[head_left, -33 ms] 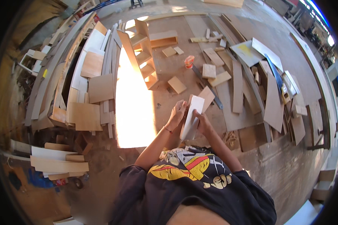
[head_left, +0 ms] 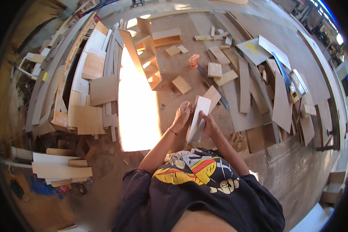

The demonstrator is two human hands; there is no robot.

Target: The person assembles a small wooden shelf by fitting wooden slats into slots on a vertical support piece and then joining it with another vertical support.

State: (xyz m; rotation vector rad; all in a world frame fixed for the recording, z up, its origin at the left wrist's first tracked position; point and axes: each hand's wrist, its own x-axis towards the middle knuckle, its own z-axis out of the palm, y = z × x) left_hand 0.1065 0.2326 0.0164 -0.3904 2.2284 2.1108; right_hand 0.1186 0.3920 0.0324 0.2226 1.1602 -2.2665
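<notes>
A white-faced board piece (head_left: 203,105) is held up in front of my body, with brown wood along its left edge. My right hand (head_left: 209,124) is closed around its right side, thumb lying on the white face. Beyond it, a bare light-brown board (head_left: 212,96) sticks out to the upper right; whether the two are joined is hidden. At the left edge of the piece, my left hand (head_left: 181,115) has its fingers curled and pressed together. What those fingers pinch is too small to make out.
An upright wooden shelf unit (head_left: 145,58) stands ahead to the left, beside a sunlit patch. An orange-and-white container (head_left: 193,60), a long dark metal strip (head_left: 216,91) and several wood blocks lie ahead. Stacked boards (head_left: 103,89) fill the left; a blue-bladed handsaw (head_left: 283,73) rests among boards right.
The view has shifted very slightly, so the surroundings sit a little higher. Both hands keep the same hold near the white-faced piece.
</notes>
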